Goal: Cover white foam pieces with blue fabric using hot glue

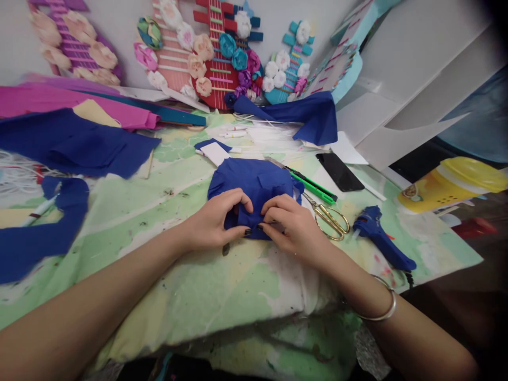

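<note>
A rounded piece covered in dark blue fabric lies on the cloth-covered table in front of me. My left hand pinches its near edge from the left, thumb below and fingers curled over the top. From the right, my right hand grips the same edge, the two thumbs nearly meeting. Folds of the fabric show between the hands; the underside is hidden. Just right of the piece lie gold-handled scissors and a green utility knife. A blue glue gun rests farther right.
A black phone lies at the back right, beside a yellow lidded cup. Blue fabric scraps and a cut blue strip spread over the left. Decorated guitar shapes with fabric flowers lean on the wall.
</note>
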`<state>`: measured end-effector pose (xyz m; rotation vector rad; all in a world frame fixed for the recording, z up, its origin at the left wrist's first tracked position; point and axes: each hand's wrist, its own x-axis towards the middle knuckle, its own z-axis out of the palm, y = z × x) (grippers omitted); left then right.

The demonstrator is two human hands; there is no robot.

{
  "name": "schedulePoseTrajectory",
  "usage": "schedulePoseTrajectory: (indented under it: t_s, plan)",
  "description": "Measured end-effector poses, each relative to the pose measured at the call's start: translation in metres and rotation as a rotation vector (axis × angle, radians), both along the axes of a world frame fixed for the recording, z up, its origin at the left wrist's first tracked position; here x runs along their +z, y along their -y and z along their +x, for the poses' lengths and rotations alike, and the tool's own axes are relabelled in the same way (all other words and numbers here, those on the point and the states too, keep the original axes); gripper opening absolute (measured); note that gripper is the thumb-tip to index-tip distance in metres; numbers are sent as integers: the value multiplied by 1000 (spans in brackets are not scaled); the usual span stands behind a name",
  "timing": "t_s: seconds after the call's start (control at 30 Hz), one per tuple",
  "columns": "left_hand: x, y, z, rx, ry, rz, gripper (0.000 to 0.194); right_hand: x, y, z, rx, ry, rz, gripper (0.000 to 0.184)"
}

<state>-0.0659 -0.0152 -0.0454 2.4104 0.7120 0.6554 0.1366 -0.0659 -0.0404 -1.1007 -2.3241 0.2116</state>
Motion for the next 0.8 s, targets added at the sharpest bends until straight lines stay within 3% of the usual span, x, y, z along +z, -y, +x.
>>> schedulePoseTrajectory:
  t_s: [0.13,0.23,0.47,0.8]
  plan:
    - [-2,5,8,71,-76,107,40,1,-2,0,5,-29,-8,13]
    - [-5,9,15,125,-147,174,34,0,-4,0,4,-46,-13,12]
    - [-6,11,19,151,-99,53,18,-3,-7,0,27,-106,16,11]
    - [-6,11,17,96,-102,84,20,12,2,28,65,-63,-169,7]
